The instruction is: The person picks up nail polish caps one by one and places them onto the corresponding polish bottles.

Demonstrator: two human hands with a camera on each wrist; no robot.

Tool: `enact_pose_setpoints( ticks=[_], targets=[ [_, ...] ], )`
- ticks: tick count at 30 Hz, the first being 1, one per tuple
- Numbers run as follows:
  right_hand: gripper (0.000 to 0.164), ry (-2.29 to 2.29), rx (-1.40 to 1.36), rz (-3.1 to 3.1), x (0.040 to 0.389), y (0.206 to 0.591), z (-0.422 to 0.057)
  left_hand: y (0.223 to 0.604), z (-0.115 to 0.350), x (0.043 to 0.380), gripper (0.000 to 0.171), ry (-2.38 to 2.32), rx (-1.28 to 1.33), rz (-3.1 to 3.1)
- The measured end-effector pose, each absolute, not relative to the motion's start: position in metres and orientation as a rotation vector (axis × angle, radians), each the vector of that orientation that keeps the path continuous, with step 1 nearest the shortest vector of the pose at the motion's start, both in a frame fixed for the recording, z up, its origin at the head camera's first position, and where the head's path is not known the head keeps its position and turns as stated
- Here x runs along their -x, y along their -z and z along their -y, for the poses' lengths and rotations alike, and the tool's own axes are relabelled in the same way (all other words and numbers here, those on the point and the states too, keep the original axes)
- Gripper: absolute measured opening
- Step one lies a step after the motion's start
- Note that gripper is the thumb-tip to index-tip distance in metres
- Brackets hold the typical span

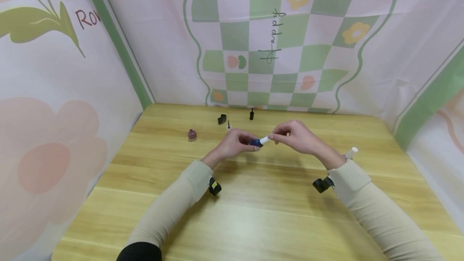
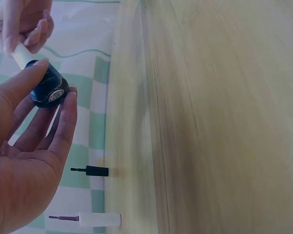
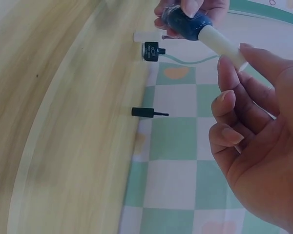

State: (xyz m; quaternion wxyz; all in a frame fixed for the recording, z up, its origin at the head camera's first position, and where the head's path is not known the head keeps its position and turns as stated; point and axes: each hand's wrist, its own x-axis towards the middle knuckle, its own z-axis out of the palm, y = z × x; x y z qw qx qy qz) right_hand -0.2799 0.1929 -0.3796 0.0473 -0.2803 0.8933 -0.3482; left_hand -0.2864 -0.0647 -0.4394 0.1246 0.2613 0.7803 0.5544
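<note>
My left hand [image 1: 235, 144] grips a dark blue nail polish bottle [image 2: 51, 87] between thumb and fingers, tilted above the table. With thumb and index finger, my right hand [image 1: 295, 136] pinches the end of its white cap [image 3: 222, 47]. Cap and bottle meet at the neck in the right wrist view, and no brush shows between them. Just beyond the left hand, a white brush cap [image 2: 100, 220] stands with its brush pointing up. A black brush cap [image 1: 251, 114] stands the same way farther back.
An uncapped black bottle [image 1: 222, 119] stands near the back of the wooden table [image 1: 253, 212]. An uncapped mauve bottle [image 1: 192, 135] is at the left. By the right wrist, a white cap [image 1: 353, 150] sticks up. A printed curtain [image 1: 235, 35] hangs behind the table.
</note>
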Motion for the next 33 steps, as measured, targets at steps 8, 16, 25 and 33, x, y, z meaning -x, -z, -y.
enact_pose_setpoints(
  ticks=[8, 16, 25, 33],
  targets=[
    [0.02, 1.08, 0.867, -2.734, 0.279, 0.378, -0.192, 0.44, 0.059, 0.286, 0.023, -1.6, -0.727, -2.292],
    [0.018, 1.064, 0.951, -2.785, 0.278, 0.375, -0.191, 0.438, 0.053, 0.286, 0.021, -1.575, -0.748, -2.34],
    [0.017, 1.098, 1.006, -2.799, 0.277, 0.372, -0.189, 0.439, 0.044, 0.288, 0.021, -1.612, -0.729, -2.326],
    [0.024, 1.263, 0.828, -2.807, 0.274, 0.378, -0.189, 0.44, 0.036, 0.288, 0.022, -1.675, -0.671, -2.304]
  ],
)
